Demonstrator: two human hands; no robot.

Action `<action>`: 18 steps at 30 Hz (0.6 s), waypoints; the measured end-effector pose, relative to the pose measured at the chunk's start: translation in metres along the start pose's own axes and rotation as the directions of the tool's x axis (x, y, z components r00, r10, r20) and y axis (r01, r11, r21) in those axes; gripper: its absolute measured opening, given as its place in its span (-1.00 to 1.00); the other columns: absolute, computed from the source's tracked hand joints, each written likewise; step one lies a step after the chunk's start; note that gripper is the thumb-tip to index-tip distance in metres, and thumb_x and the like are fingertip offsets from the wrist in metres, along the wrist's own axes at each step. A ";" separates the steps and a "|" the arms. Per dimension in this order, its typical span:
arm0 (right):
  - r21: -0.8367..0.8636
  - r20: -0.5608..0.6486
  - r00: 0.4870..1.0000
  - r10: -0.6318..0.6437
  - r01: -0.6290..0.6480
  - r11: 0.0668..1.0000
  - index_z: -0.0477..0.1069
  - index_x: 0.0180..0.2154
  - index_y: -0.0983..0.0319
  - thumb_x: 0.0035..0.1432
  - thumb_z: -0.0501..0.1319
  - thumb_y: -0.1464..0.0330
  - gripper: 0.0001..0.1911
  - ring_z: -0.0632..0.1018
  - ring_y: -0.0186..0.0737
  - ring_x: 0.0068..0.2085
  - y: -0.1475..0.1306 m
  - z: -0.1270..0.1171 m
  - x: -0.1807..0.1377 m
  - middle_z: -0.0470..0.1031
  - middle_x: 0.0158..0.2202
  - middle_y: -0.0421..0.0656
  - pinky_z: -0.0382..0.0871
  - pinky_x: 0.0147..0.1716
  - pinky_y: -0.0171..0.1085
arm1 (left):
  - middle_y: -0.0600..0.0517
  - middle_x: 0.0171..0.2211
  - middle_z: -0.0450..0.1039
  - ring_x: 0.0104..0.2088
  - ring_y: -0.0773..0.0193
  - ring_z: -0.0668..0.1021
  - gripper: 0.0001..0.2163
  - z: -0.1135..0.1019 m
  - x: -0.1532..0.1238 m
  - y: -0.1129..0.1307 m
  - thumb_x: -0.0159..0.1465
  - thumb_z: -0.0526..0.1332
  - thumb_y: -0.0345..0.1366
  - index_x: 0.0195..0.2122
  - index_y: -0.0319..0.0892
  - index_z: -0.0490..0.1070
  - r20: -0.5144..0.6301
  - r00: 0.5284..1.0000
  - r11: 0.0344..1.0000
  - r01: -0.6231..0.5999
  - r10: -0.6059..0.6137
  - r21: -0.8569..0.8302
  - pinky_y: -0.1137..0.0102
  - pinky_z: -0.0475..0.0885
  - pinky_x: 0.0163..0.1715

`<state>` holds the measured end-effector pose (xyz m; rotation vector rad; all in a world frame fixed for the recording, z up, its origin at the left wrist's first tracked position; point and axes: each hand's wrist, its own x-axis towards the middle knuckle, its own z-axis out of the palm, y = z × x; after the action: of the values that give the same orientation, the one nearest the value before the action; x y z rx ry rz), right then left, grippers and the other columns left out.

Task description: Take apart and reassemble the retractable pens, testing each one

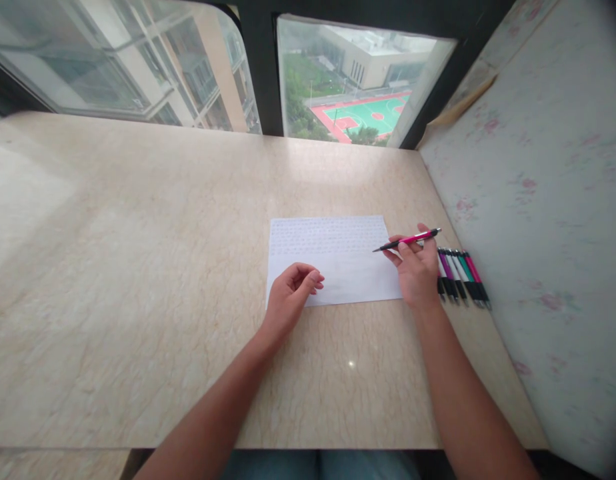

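A white sheet of paper lies on the marble tabletop, its upper part covered with lines of faint handwriting. My right hand rests at the sheet's right edge and pinches a pink pen, whose dark tip points left over the paper. My left hand sits on the sheet's lower left corner with its fingers loosely curled and nothing in them.
Several pens in pink, purple, white and green lie side by side just right of my right hand. A floral-papered wall borders the table on the right. Windows run along the far edge.
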<state>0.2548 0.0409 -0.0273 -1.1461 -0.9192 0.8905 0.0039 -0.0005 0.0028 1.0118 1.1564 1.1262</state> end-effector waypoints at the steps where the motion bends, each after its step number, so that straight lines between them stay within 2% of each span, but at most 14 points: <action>1: -0.032 -0.011 0.999 -0.030 0.030 0.999 0.02 0.24 0.00 0.13 0.28 0.26 -0.29 0.59 -0.22 -0.17 0.001 -0.002 0.000 0.55 -0.19 -0.21 0.54 -0.15 -0.10 | -0.02 -0.37 0.55 -0.37 0.25 0.55 -0.82 0.000 0.000 0.000 0.20 0.31 -0.16 -0.37 -0.17 0.49 -0.005 1.000 1.000 0.004 -0.004 -0.008 0.39 0.40 -0.35; 3: -0.100 -0.016 0.996 -0.084 0.082 0.992 -0.17 0.33 0.00 0.13 0.29 0.27 -0.12 0.59 -0.22 -0.21 0.000 -0.004 0.001 0.56 -0.22 -0.20 0.53 -0.20 -0.15 | -0.03 -0.36 0.56 -0.37 0.25 0.55 -0.82 0.000 0.001 -0.001 0.20 0.31 -0.16 -0.36 -0.17 0.49 -0.011 1.000 1.000 0.008 -0.009 -0.014 0.39 0.40 -0.35; 5: -0.153 -0.006 0.994 -0.108 0.106 0.983 -0.23 0.35 0.04 0.12 0.30 0.28 -0.06 0.59 -0.22 -0.23 -0.001 -0.006 0.001 0.58 -0.24 -0.19 0.51 -0.22 -0.19 | -0.04 -0.36 0.56 -0.36 0.25 0.55 -0.82 0.000 0.001 -0.001 0.21 0.30 -0.15 -0.35 -0.17 0.49 -0.010 1.000 1.000 0.010 -0.010 -0.003 0.38 0.39 -0.34; 18: -0.258 -0.070 0.981 -0.180 0.157 0.953 -0.11 0.30 0.09 0.12 0.27 0.34 -0.18 0.62 -0.15 -0.30 0.002 -0.007 -0.001 0.61 -0.28 -0.13 0.52 -0.25 -0.11 | -0.04 -0.37 0.56 -0.37 0.24 0.55 -0.83 0.001 0.001 0.001 0.21 0.30 -0.17 -0.37 -0.17 0.48 -0.019 1.000 1.000 0.024 -0.024 -0.019 0.37 0.39 -0.34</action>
<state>0.2611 0.0373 -0.0304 -1.2928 -1.0574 0.5872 0.0050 0.0003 0.0041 0.9719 1.1684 1.1279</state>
